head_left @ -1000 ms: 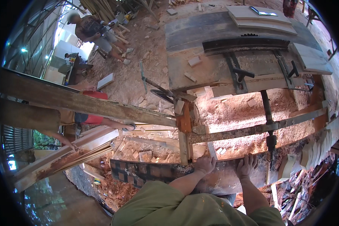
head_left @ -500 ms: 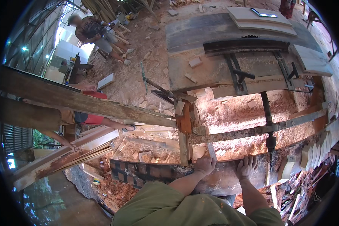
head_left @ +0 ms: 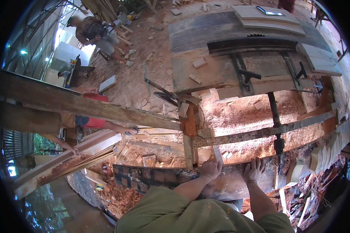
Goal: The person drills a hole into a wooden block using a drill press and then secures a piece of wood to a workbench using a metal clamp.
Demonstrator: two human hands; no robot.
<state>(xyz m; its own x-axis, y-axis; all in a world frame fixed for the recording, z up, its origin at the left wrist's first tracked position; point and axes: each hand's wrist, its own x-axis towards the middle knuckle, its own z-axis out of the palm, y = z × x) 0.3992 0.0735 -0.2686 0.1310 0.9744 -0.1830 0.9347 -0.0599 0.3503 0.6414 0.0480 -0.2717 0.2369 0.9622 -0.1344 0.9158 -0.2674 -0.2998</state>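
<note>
Sawdust yard, log (head_left: 225, 186) under both hands

Open-air sawmill workshop: sawdust floor (head_left: 237, 116), saw bench (head_left: 237, 66), stacked planks (head_left: 330, 153), timber beam (head_left: 85, 105).

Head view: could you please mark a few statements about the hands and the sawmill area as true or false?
1. Both hands rest on the log. True: the left hand and the right hand lie flat on the top of the big log, side by side.
2. The right hand holds a hammer. False: it is bare and holds no tool.
3. Stacked boards lie on the far end of the grey saw table. True: pale boards sit on the saw table.
4. Nobody else is in view. False: a person in a cap stands at the upper left, and another person bends under the long beam.
5. The ground under the rail is bare concrete. False: reddish sawdust covers it.
</note>
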